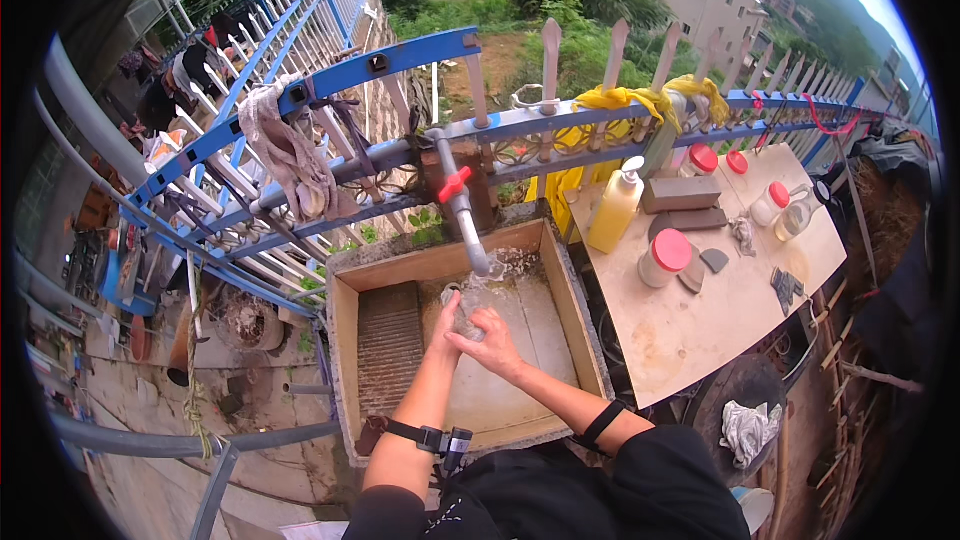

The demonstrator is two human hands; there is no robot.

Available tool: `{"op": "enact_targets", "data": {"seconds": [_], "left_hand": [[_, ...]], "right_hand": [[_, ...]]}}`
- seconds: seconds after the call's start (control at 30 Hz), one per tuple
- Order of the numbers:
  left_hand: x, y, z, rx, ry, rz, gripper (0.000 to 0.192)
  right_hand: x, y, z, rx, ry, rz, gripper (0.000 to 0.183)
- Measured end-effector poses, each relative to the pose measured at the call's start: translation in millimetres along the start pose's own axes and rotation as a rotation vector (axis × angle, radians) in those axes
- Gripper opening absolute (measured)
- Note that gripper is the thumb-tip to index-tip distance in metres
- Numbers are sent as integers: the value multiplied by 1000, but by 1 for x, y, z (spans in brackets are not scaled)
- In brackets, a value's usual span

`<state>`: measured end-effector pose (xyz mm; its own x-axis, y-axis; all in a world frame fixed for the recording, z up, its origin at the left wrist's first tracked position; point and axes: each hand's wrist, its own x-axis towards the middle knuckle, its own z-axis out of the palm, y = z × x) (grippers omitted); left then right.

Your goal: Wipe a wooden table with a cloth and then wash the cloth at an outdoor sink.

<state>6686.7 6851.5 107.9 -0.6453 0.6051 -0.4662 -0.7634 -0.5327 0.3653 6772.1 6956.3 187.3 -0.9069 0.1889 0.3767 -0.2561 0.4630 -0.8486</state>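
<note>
Both my hands are over a tiled concrete wash sink (525,360), holding a small clear glass vessel (468,319) between them. My left hand (448,324) is against its left side, and the fingers of my right hand (491,341) press on it from the right. The exact kind of vessel is hard to tell. Just above, a grey plastic tap pipe (470,232) with a red handle (454,184) lets out water that splashes in the sink. A ribbed washboard slope (390,345) forms the sink's left part.
Right of the sink, a wooden board (675,345) bears a yellow pump bottle (616,206), red-lidded jars (665,259), a glass bottle (801,216), sharpening stones (681,193) and a dark glove (786,289). A blue and white metal fence (525,127) with a hanging rag (281,142) stands behind.
</note>
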Motion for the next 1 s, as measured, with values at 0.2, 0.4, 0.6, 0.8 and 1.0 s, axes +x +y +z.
{"op": "enact_targets", "data": {"seconds": [0.2, 0.4, 0.6, 0.8, 1.0], "left_hand": [[6, -34, 39, 122, 360, 115, 40], [-2, -18, 50, 76, 156, -60, 39], [-7, -1, 52, 304, 247, -165, 83], [3, -3, 35, 176, 17, 6, 50], [26, -30, 62, 165, 294, 16, 43]], "right_hand": [[22, 80, 1, 135, 205, 590, 32], [30, 104, -27, 916, -212, 1053, 66], [38, 69, -26, 467, 26, 701, 53], [20, 11, 8, -122, 130, 106, 26], [53, 86, -18, -70, 165, 568, 38]]}}
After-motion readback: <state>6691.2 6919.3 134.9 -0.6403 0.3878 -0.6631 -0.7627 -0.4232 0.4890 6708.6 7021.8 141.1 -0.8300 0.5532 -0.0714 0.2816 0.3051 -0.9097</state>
